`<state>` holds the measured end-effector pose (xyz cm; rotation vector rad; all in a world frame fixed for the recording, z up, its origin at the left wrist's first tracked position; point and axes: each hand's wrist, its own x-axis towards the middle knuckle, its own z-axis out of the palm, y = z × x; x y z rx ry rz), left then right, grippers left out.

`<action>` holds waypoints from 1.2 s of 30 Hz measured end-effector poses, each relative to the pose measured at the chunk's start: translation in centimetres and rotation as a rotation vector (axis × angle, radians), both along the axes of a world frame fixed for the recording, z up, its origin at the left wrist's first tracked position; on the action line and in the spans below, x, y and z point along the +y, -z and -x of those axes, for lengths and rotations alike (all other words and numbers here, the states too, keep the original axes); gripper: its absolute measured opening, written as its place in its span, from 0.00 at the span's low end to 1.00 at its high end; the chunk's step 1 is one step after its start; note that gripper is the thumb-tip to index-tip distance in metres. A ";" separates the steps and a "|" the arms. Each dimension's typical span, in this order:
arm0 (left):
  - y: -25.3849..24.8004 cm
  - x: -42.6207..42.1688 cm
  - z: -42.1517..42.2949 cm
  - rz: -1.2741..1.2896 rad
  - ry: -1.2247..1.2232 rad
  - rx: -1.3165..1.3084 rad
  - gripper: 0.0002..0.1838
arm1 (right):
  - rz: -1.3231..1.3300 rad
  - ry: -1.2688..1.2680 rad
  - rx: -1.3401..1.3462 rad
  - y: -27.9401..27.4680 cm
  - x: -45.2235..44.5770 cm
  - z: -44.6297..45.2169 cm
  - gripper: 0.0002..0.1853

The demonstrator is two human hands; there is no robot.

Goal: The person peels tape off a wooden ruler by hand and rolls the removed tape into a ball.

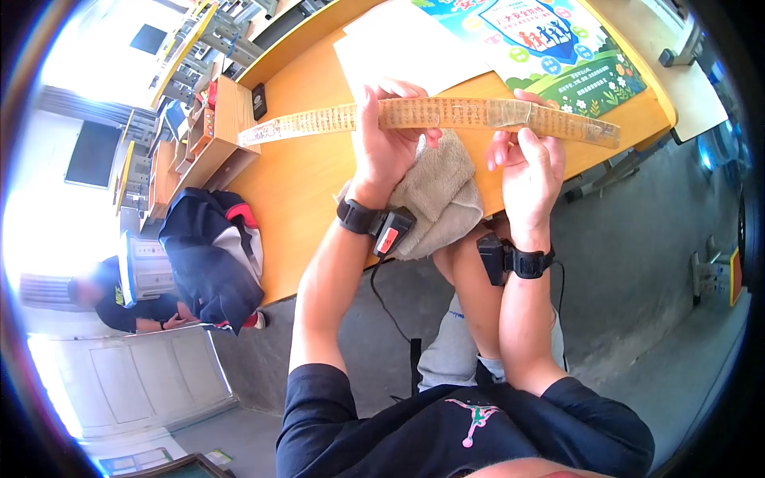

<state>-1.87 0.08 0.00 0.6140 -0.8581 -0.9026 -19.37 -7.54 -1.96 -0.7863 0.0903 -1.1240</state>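
Above the desk I hold up a long, narrow, tan strip (462,113) covered in small columns of written characters. It bends slightly, and a shiny, tape-like patch crosses it right of the middle. Closed around its left-middle part is my left hand (382,143), thumb in front and fingers behind. My right hand (530,163) pinches the strip farther right, with the thumb near the lower edge. Below my left hand a folded beige towel (446,187) lies at the desk's near edge. Both wrists wear black straps with small devices.
On the yellow desk (307,183) lie white paper sheets (406,48) and a colourful poster (550,56). A small black object (259,101) rests by a wooden shelf box (227,119). A dark jacket (209,251) hangs at the left edge. Another person (119,299) sits farther left.
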 end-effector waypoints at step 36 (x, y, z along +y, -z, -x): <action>-0.4 0.0 1.3 -0.094 -0.082 -0.234 0.08 | -0.244 0.066 -0.091 -0.1 0.1 -0.4 0.07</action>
